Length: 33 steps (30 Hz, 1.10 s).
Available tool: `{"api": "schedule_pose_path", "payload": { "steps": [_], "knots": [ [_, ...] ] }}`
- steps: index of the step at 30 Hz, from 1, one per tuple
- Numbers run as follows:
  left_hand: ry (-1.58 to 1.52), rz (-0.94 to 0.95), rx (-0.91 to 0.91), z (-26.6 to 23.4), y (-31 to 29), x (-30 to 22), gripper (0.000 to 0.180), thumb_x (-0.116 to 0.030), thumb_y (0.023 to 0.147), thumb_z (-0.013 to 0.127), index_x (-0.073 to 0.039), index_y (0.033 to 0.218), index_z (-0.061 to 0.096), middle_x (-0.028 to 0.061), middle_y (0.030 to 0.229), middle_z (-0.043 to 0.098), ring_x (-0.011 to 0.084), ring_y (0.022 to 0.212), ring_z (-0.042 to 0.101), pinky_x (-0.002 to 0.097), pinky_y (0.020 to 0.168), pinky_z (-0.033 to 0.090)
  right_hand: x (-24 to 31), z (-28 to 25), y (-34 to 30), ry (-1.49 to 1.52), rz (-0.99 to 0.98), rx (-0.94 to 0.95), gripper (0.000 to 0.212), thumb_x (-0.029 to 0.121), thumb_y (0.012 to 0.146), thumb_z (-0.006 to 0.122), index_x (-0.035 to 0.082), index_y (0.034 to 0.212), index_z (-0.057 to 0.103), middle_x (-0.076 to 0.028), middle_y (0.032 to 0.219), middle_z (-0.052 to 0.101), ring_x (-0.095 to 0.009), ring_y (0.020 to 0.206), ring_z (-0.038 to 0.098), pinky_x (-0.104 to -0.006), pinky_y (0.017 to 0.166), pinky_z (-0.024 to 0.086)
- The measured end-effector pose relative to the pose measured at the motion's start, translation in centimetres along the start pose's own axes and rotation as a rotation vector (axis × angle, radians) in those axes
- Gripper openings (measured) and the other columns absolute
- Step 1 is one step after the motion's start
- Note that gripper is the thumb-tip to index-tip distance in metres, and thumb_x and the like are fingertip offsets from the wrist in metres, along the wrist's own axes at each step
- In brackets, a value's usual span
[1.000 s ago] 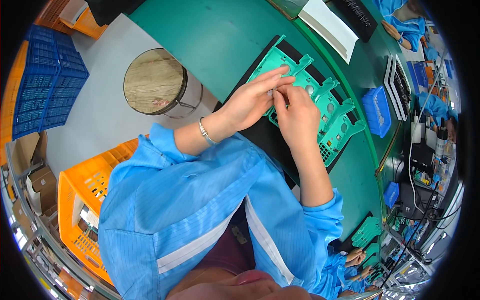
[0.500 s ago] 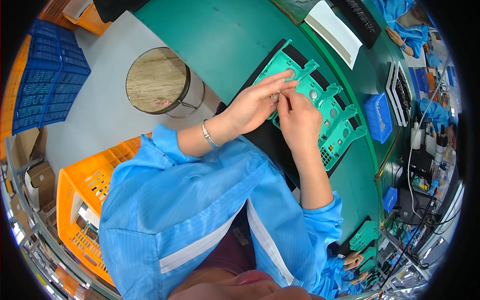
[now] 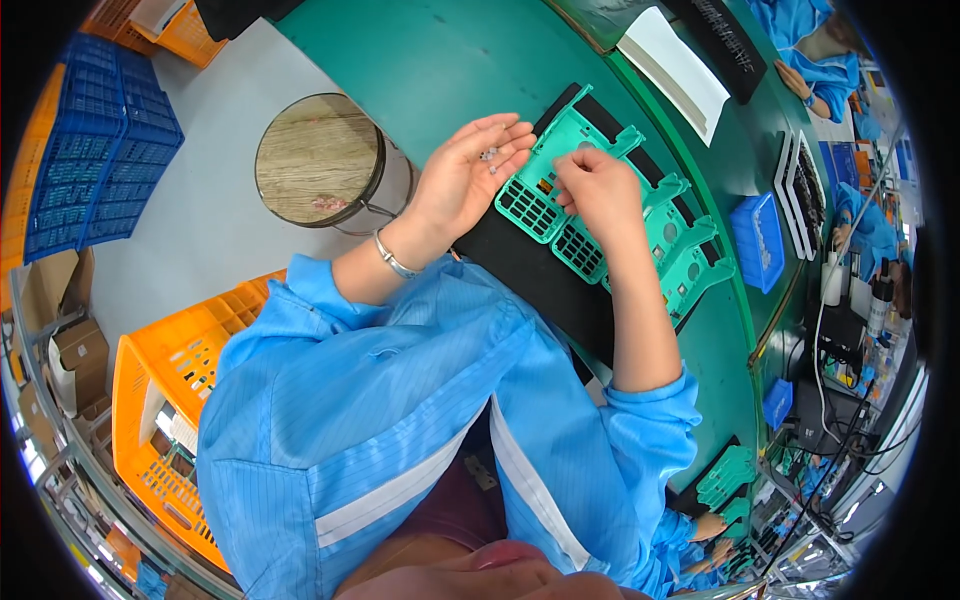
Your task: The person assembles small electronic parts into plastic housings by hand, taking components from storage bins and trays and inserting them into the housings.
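My left hand [image 3: 458,185] is held palm up with its fingers curled, cupping several small translucent pieces [image 3: 489,155] near the fingertips. Their exact kind is too small to make out. My right hand [image 3: 604,198] is closed in a pinch over a green plastic housing [image 3: 530,208] with grid openings. Whatever sits between its fingertips is hidden. More housings of the same green, one of them the right-hand housing [image 3: 690,262], lie side by side on a black mat [image 3: 525,280]. My right hand and forearm cover part of the row.
Beyond the housings lie white paper [image 3: 675,75] and a blue bin [image 3: 757,238]. A round stool [image 3: 318,160] stands left of the green table [image 3: 400,50]. An orange crate [image 3: 165,400] is close on my left, with stacked blue crates [image 3: 100,150] farther off. Co-workers sit at upper right and lower right.
My hands, together over the housings before, have come apart. The left has drawn back to the left and turned palm up, showing the small pieces. The right is lower, over the housing.
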State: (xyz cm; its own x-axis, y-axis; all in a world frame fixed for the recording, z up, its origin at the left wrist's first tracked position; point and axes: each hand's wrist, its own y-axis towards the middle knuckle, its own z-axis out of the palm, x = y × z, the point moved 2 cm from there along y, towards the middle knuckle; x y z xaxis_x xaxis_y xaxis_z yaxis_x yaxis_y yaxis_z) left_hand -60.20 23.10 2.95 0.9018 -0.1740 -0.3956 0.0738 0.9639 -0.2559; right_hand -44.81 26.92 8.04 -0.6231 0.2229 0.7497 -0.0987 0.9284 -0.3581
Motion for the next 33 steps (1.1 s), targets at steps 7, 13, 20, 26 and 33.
{"api": "schedule_pose_path", "payload": {
  "steps": [7, 13, 20, 26, 33],
  "knots": [
    [-0.002, -0.029, -0.022, -1.0, 0.5, -0.1, 0.031, -0.011, 0.09, 0.053, 0.005, 0.116, 0.047, 0.0169, 0.114, 0.055, 0.0231, 0.106, 0.055, 0.0319, 0.094, 0.045, 1.6, 1.2, 2.1, -0.123, -0.028, -0.026, 0.022, 0.018, 0.08, 0.053, 0.0, 0.078, 0.065, -0.01, 0.061, 0.063, -0.017, 0.054, 0.064, -0.0293, 0.055, 0.05],
    [0.0, -0.044, -0.003, -1.5, 0.7, -1.1, 0.032, -0.009, 0.091, 0.05, 0.006, 0.118, 0.046, 0.0183, 0.117, 0.053, 0.0256, 0.109, 0.054, 0.0331, 0.097, 0.044, 1.9, 2.0, 3.2, -0.277, -0.052, -0.021, 0.021, 0.017, 0.077, 0.055, -0.001, 0.079, 0.065, -0.011, 0.062, 0.064, -0.018, 0.057, 0.065, -0.0317, 0.056, 0.051],
    [0.0, -0.057, 0.002, -1.8, 0.8, -0.8, 0.029, -0.008, 0.09, 0.052, 0.005, 0.115, 0.048, 0.016, 0.11, 0.056, 0.0224, 0.105, 0.055, 0.0322, 0.095, 0.046, 2.1, 1.3, 4.5, -0.186, 0.128, 0.184, 0.022, 0.016, 0.073, 0.058, -0.002, 0.083, 0.066, -0.013, 0.068, 0.065, -0.019, 0.058, 0.064, -0.0322, 0.056, 0.052],
    [0.014, -0.03, 0.029, -1.8, 0.7, -1.0, 0.027, -0.006, 0.09, 0.051, 0.005, 0.114, 0.049, 0.016, 0.11, 0.056, 0.0223, 0.105, 0.055, 0.0321, 0.094, 0.046, 1.5, 2.4, 3.6, -0.372, -0.017, 0.006, 0.022, 0.019, 0.076, 0.057, 0.001, 0.084, 0.066, -0.016, 0.075, 0.066, -0.026, 0.067, 0.065, -0.0366, 0.065, 0.052],
    [0.045, -0.013, 0.049, -1.5, 0.0, -0.6, 0.027, -0.005, 0.09, 0.05, 0.005, 0.115, 0.048, 0.0167, 0.113, 0.055, 0.0236, 0.107, 0.055, 0.0329, 0.096, 0.045, 1.7, 2.0, 2.6, -0.405, -0.1, -0.023, 0.02, 0.021, 0.079, 0.056, 0.004, 0.082, 0.066, -0.017, 0.073, 0.065, -0.032, 0.076, 0.064, -0.04, 0.07, 0.05]
  ]
}}
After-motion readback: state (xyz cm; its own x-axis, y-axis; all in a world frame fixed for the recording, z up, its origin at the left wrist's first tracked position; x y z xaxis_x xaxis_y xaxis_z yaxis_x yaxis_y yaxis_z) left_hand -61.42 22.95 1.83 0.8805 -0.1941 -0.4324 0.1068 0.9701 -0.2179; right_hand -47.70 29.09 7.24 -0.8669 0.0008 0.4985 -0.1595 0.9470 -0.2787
